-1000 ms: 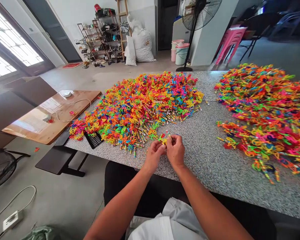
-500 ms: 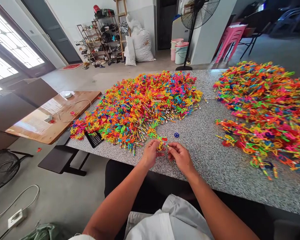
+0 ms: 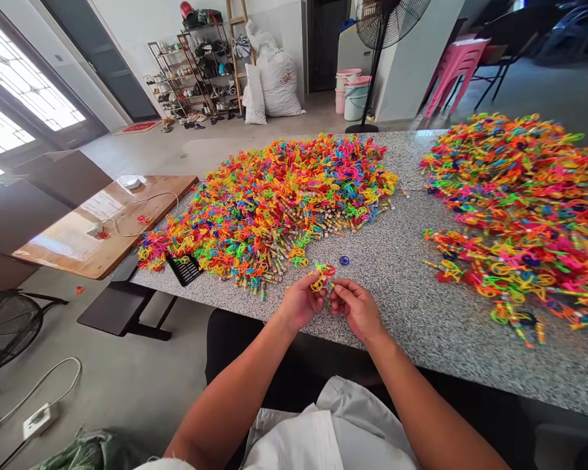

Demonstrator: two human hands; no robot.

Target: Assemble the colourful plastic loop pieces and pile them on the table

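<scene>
Close together over the front of the speckled table are both my hands. My left hand pinches a small bunch of looped plastic pieces, yellow, red and green. The fingertips of my right hand are pressed together at the bunch's right side, around a small greenish piece that is mostly hidden. Just beyond my fingers lies a dark blue plastic ring. A big heap of colourful plastic loops and short patterned sticks spreads out ahead and to the left.
A second heap of similar pieces covers the table's right side. A black slotted tray sits at the left edge. Beyond it stands a wooden table with a cable. A standing fan and white sacks are behind.
The bunch has turned in my left hand, with its red loop now showing more plainly at the top. Both hands have stayed close together; the whole view has shifted slightly.
</scene>
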